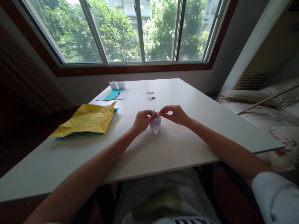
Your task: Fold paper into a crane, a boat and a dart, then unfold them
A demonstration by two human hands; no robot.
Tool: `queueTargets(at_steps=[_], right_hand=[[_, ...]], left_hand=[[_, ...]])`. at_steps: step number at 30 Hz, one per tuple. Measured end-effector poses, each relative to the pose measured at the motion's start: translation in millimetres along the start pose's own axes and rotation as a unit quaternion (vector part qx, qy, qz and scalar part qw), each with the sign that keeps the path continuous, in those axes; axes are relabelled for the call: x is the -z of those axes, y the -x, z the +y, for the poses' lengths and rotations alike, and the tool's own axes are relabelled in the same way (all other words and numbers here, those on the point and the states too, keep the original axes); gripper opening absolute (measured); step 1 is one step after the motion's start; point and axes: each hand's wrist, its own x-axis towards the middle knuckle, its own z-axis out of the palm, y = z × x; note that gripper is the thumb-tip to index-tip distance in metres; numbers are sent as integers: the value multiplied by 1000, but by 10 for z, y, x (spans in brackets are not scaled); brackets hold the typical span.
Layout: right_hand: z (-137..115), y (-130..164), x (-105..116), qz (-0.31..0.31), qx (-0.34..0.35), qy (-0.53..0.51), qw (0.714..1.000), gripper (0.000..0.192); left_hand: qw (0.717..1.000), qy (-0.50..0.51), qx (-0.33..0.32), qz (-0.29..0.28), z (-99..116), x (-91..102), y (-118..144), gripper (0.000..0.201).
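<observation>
The white table [177,149] fills the centre of the frame, with a window across the top and bedding at the right edge. On its left side lies a large creased yellow sheet [88,119], fully pre-folded into a faceted pattern and resting over a teal sheet [70,135] that shows only at the edges. At upper centre-left sit a flat teal card [112,94] on white papers, with two small white folded pieces [117,84] just behind.

The small white paper model [155,124] is at mid-frame, held just above the table. The left hand [141,120] is closed on its left upper edge; the right hand [175,114] pinches its top tip between thumb and fingers. Judged from its compact, pointed form, folding is well advanced; the upper tip appears to remain in work.
</observation>
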Motion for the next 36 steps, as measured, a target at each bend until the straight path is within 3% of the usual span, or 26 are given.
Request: queueTargets(at_steps=[11, 17, 23, 27, 36], right_hand=[[93, -27, -29, -8, -101, -161, 982, 31], [95, -30, -15, -74, -161, -182, 967, 36], [58, -45, -4, -77, -188, -190, 961, 36], [50, -50, -7, -89, -185, -199, 958, 36], [41, -33, -38, -18, -120, -164, 979, 32]], left_hand=[[1000, 21, -3, 3, -37, 11, 1, 28], [998, -57, -37, 14, 16, 33, 14, 26], [986, -139, -78, 53, 42, 37, 34, 22], [985, -135, -93, 43, 24, 37, 37, 22], [991, -108, -74, 35, 13, 40, 32, 26]])
